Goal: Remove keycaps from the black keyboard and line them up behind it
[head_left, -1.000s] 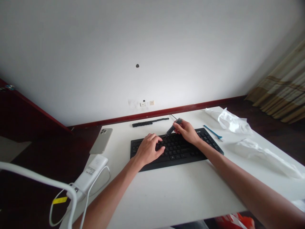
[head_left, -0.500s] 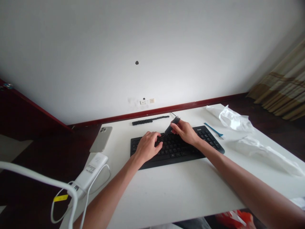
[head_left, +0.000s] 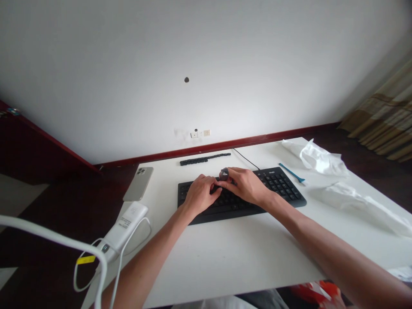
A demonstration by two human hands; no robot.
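Note:
A black keyboard [head_left: 231, 211] lies on the white table [head_left: 206, 262], partly hidden under both hands. My right hand [head_left: 249, 185] is closed round a dark-handled keycap puller [head_left: 224, 174] above the upper middle of the keyboard. Most of the tool is hidden by the fingers. My left hand [head_left: 200, 195] rests over the keyboard's left part, thumb and fingers bent together, its fingertips meeting those of my right hand. What the left fingers pinch, if anything, is hidden. Behind the keyboard lies a row of loose black keycaps [head_left: 195, 161].
A blue-handled brush [head_left: 291, 172] lies right of the keyboard, near crumpled white wrapping [head_left: 318, 156]. On the left are a phone [head_left: 139, 184] and a white power strip [head_left: 124, 225] with cables. The keyboard's cord [head_left: 246, 159] runs off the back edge.
My right hand has turned and come left, bringing the keycap puller from a slanted position to my left fingertips. The left hand has barely moved. The view has shifted slightly.

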